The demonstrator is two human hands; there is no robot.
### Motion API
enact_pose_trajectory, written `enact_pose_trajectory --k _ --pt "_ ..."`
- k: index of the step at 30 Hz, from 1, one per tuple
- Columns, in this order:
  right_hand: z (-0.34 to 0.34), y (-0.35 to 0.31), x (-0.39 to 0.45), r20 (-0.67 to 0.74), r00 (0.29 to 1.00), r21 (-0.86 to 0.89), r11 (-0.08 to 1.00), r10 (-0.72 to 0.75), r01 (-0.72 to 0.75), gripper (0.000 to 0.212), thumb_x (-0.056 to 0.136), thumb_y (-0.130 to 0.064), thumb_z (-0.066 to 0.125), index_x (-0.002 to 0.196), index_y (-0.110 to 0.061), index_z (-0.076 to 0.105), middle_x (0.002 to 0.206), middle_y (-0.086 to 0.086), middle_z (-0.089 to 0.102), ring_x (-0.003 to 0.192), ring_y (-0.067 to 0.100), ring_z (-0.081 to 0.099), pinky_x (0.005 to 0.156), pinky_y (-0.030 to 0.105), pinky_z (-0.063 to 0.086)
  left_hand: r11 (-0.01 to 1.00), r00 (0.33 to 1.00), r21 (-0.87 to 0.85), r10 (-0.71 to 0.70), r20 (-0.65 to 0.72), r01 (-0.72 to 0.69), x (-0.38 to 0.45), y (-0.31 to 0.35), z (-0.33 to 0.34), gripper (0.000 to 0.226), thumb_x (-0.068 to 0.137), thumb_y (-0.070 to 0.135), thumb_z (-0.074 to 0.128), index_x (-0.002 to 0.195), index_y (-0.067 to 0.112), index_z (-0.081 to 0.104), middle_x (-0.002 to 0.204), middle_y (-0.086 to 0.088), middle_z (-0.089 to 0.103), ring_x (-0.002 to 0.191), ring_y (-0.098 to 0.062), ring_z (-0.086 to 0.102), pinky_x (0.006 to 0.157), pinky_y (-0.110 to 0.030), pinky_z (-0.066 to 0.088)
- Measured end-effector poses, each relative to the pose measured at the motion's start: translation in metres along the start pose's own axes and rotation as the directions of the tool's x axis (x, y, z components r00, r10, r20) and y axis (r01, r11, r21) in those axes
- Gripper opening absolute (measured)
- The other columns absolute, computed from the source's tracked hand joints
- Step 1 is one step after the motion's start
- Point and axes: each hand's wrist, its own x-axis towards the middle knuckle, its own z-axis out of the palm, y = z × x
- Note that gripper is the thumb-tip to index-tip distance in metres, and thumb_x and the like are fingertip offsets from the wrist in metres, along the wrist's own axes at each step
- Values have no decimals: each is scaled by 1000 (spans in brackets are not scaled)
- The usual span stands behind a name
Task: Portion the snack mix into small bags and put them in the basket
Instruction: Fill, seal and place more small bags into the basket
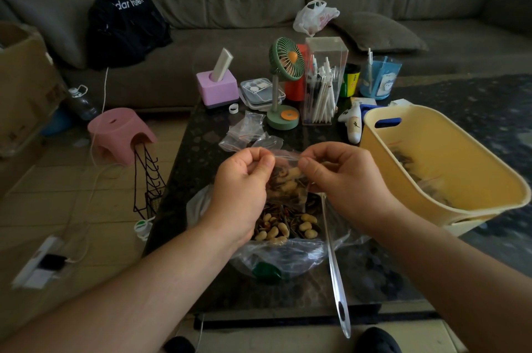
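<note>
Nearest, a long metal spoon (334,260) lay across the big open sack of snack mix (283,226). Above it both hands pinched the top edge of a small clear bag (288,177), left hand (241,180) and right hand (342,177) at opposite corners. Sealing well likely meant pressing the strip evenly across, squeezing out air. Peanuts and dark seeds filled it. Further right stood the yellow basket (472,151), apparently holding filled bags; spare bags (247,129) lay beyond.
</note>
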Motion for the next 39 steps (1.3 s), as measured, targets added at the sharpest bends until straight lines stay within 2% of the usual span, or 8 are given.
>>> enact_pose_trajectory --k 8,13,15,20,23,31,35,39 --pt "-4 6 4 -23 998 -89 995 -55 53 9 99 -20 69 90 -21 73 84 14 73 83 41 70 75 59 61 999 993 -38 16 120 -11 -4 1 -2 11 104 17 65 110 12 73 105 -10 80 105 -26 77 98 -47 61" --pt "-3 5 3 22 999 -6 999 -33 33 3 96 -18 71 95 -19 74 88 11 76 83 30 73 69 30 62 999 993 -32 37 114 -33 -2 1 -3 11 104 15 65 109 12 74 104 -10 80 103 -27 77 98 -47 61" --pt "-3 5 3 31 999 -9 1000 -29 29 2 95 -21 72 96 -21 74 88 10 76 80 27 72 68 25 59 999 992 -33 41 116 -38 -2 2 -3 12 104 14 64 110 10 74 103 -11 80 102 -26 77 97 -46 62" --pt "-1 7 4 11 999 -18 999 -46 46 3 95 -21 73 93 -22 75 84 11 75 74 26 70 69 38 62 998 989 -27 56 139 -53 -2 0 -3 13 104 14 64 112 9 73 104 -12 80 103 -27 77 96 -44 62" --pt "-1 7 4 -9 998 -37 998 -57 57 5 96 -21 73 91 -21 75 81 6 75 70 16 69 67 31 60 998 986 -26 63 152 -59 -2 0 -3 12 104 13 64 111 9 73 104 -11 80 103 -26 77 95 -42 62" --pt "0 8 4 3 996 -84 993 -84 84 4 96 -24 72 93 -24 74 79 1 75 70 16 69 64 30 60 996 979 -52 74 191 -66 -3 3 -1 14 106 9 59 109 7 72 100 -9 81 98 -20 78 85 -27 62" --pt "2 8 4 30 995 -80 992 -94 96 8 93 -27 75 100 -23 74 91 -2 77 86 17 75 79 40 64 997 977 -41 72 201 -66 -3 2 -2 15 106 12 59 110 8 73 103 -12 80 103 -26 77 91 -36 62" --pt "3 8 4 -5 994 -99 989 -112 111 4 93 -28 75 95 -25 75 87 -4 77 84 14 74 79 43 64 998 977 -52 39 210 -29 -5 2 -1 15 106 14 60 111 10 73 105 -14 80 104 -28 77 92 -40 63"
